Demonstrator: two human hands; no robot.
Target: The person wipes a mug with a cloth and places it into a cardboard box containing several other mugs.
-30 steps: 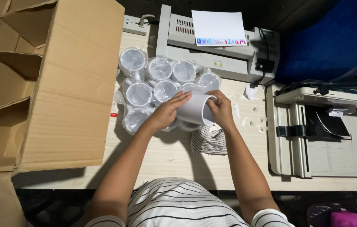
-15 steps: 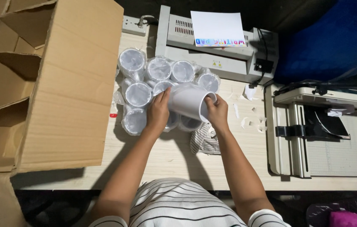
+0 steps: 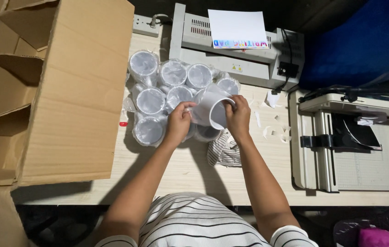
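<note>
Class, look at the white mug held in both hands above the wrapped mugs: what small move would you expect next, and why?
Probably peeling the clear plastic wrap off the white mug. The left hand pinches wrap at the mug's side while the right hand grips its rim, and the mug is lifted and tilted above the wrapped mugs on the table.

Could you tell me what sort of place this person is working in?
Probably a small print or custom-mug workshop: a laminator with a printed sheet, a paper trimmer, bagged white mugs and a large cardboard box share the table.
</note>
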